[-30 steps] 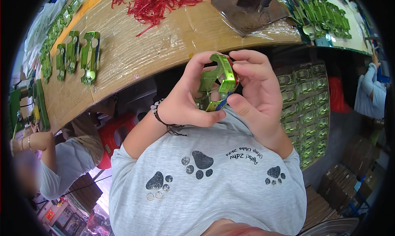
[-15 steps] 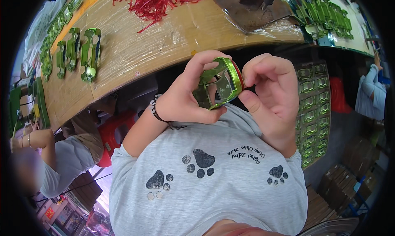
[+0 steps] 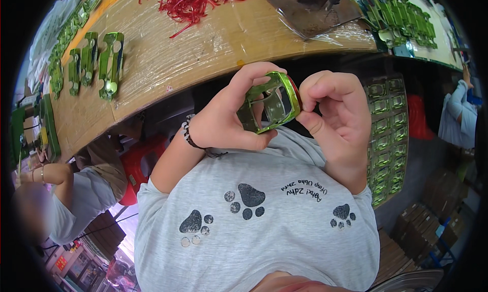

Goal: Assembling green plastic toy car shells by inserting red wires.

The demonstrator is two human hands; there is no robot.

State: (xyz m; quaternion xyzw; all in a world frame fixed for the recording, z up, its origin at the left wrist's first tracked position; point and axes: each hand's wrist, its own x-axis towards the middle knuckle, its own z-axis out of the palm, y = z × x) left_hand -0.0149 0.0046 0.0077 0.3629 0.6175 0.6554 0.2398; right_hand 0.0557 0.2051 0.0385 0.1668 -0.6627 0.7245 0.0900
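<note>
Just off the near edge of the bench (image 3: 203, 53), the worker is holding up a glossy green toy-car shell (image 3: 279, 105) in front of the chest. The left hand (image 3: 218, 119) is gripping it from the side, fingers wrapping over the top and thumb bracing underneath. The right hand (image 3: 338, 109) is meeting the opposite end, its fingers curling and its thumb and forefinger tips coming together at the red trim (image 3: 296, 91). Whether those tips are pinching the trim or only pressing against it, I cannot tell.

To my eye, a fitting or adjusting step at that red end is under way, with the left hand serving as the clamp. The next move is probably calling for a steady left grip and careful fingertip pressure along the trim, without flexing the thin-looking shell.

On the bench's left part, three green shells (image 3: 110, 65) are standing apart; at its far side a heap of red plastic strips (image 3: 195, 7) is lying loose, with a dark metal plate (image 3: 343, 20) sitting to the right. Below the bench's right end, a tray (image 3: 386, 139) is holding rows of green pieces. Off the bench's left end, a co-worker (image 3: 96, 195) is sitting.
</note>
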